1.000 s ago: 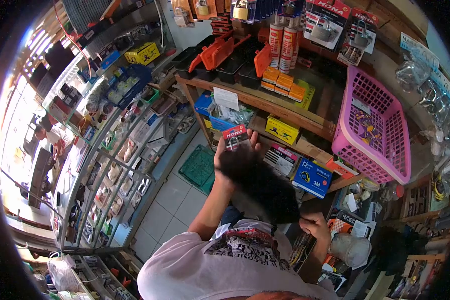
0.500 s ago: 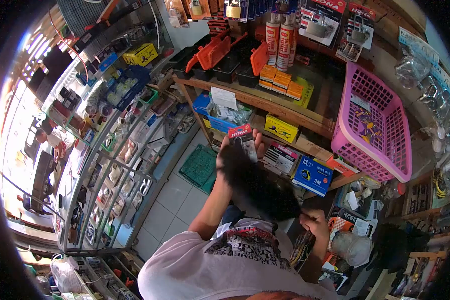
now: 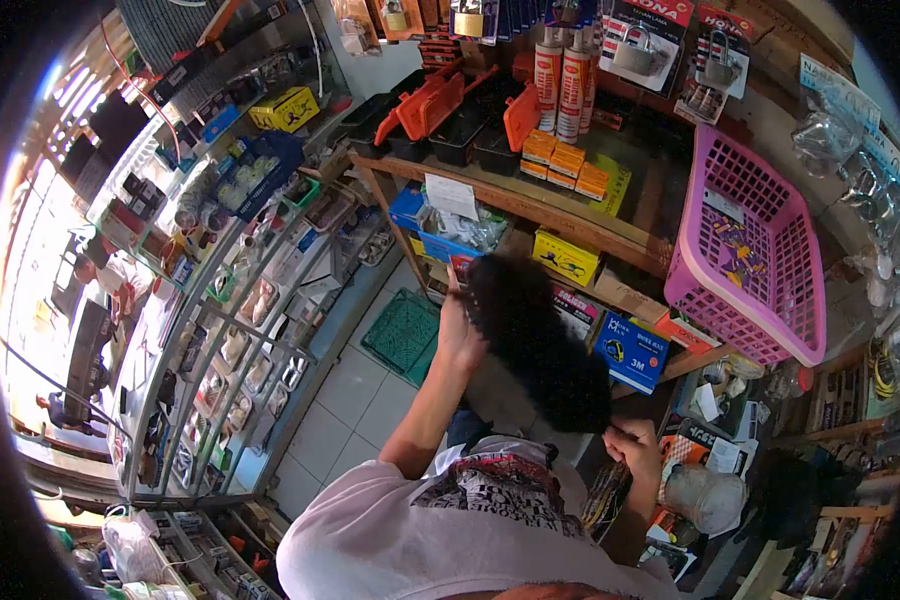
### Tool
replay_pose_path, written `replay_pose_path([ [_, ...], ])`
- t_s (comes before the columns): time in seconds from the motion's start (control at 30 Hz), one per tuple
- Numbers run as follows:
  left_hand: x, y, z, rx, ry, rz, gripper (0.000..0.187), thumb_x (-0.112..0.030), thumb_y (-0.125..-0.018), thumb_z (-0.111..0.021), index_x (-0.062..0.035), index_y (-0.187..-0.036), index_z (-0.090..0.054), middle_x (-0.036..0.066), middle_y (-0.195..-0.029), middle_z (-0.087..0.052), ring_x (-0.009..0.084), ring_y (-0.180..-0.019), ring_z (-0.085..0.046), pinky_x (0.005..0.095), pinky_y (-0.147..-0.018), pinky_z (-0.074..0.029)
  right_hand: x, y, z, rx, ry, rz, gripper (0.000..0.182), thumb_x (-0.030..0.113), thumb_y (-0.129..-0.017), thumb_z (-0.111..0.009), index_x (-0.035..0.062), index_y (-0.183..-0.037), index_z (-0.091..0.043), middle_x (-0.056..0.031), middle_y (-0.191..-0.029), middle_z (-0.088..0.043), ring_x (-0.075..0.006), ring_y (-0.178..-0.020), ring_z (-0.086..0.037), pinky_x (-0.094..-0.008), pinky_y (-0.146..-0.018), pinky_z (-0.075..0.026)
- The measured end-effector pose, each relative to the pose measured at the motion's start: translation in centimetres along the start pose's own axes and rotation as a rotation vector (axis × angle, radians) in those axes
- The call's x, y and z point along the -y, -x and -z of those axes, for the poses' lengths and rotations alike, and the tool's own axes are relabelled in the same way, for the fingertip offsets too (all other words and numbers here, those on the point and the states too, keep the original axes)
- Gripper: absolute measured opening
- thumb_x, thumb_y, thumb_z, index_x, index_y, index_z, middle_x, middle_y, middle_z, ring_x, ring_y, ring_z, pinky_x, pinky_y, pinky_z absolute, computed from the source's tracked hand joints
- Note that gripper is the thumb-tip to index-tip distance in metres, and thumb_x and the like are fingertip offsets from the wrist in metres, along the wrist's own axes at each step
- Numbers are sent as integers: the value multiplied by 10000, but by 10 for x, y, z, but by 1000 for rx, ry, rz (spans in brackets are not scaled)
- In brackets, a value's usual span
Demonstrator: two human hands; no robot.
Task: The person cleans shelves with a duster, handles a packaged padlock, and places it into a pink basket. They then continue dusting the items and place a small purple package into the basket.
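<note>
In my left hand [image 3: 458, 332] is a carded HONA pack [image 3: 461, 264]; only its red top corner shows. My right hand [image 3: 633, 447] is closed around the handle end of a fluffy black duster [image 3: 538, 345]. The duster's head lies across the front of the pack and hides most of it, along with the fingers of my left hand. What the card carries cannot be made out. Just beyond the duster, on the lower shelf, are a blue 3M box [image 3: 630, 350] and a yellow box [image 3: 565, 256].
A pink basket [image 3: 692, 270] stands on the wooden counter [image 3: 610, 232] with small orange boxes [image 3: 553, 155], sealant tubes [image 3: 571, 90] and black cases with orange lids [image 3: 520, 117]. A glass display case [image 3: 240, 345] runs along the left. A green crate [image 3: 400, 335] lies on the tiled floor.
The black duster has moved up and over the HONA pack, which was mostly visible before. My left hand has turned slightly; my right hand has barely shifted.
</note>
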State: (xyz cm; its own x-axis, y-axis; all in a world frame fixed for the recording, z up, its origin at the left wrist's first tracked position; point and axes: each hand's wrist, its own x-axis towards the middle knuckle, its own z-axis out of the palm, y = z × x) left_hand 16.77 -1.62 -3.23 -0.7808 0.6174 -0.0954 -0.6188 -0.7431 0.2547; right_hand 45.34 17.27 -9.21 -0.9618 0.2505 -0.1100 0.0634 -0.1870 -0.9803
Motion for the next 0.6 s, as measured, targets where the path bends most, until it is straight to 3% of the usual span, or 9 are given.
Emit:
replay_pose_path([
  [0.1, 2, -12, 17, -18, -1, -73, 408, -368, -1023, -461, -44, -1253, -555, 101, -1238, -615, 245, -1154, -575, 411, -1067, -425, -11, 5, 2, -69, -130, -3, 296, -1, -856, -603, 7, -597, -462, -58, -565, -487, -117, -416, -416, -276, -399, -296],
  [0.2, -1, -8, 24, -82, -29, -34, 402, -344, -1024, -461, -42, -1279, -536, 115, -1275, -598, 250, -1188, -561, 398, -1077, -416, -13, 8, 7, 23, -92, 10, 210, 24, -920, -593, -31, -718, -592, -27, -584, -525, -75, -447, -440, -267, -429, -298],
  [0.27, -3, -3, 21, -95, -41, -10, 431, -359, -1020, -455, -36, -1297, -523, 128, -1294, -588, 264, -1205, -553, 407, -1078, -413, -12, 7, 5, 69, -38, -26, 192, 35, -916, -607, -31, -737, -605, -29, -620, -552, -72, -477, -462, -259, -442, -311],
  [0.4, -6, 2, 1, -8, 30, -55, 552, -462, -1003, -429, -18, -1324, -502, 150, -1308, -579, 298, -1208, -549, 456, -1067, -414, -12, 2, -8, -76, 304, 43, 138, 58, -914, -631, -39, -817, -650, -29, -670, -586, -77, -543, -499, -264, -484, -356],
  [0.5, -6, 5, -9, 32, 79, -83, 671, -569, -982, -380, -16, -1348, -480, 157, -1311, -575, 328, -1196, -552, 491, -1069, -403, -25, 1, -14, -42, 231, -13, 120, 78, -913, -648, -38, -894, -674, -28, -692, -597, -89, -591, -519, -278, -524, -389],
  [0.6, -11, 8, 1, 325, 77, -21, 726, -613, -965, -378, -9, -1351, -491, 178, -1335, -556, 353, -1210, -537, 486, -1094, -377, -26, -1, -20, 40, 306, 60, 147, 95, -920, -641, -48, -920, -673, -42, -692, -592, -101, -609, -524, -290, -547, -405],
])
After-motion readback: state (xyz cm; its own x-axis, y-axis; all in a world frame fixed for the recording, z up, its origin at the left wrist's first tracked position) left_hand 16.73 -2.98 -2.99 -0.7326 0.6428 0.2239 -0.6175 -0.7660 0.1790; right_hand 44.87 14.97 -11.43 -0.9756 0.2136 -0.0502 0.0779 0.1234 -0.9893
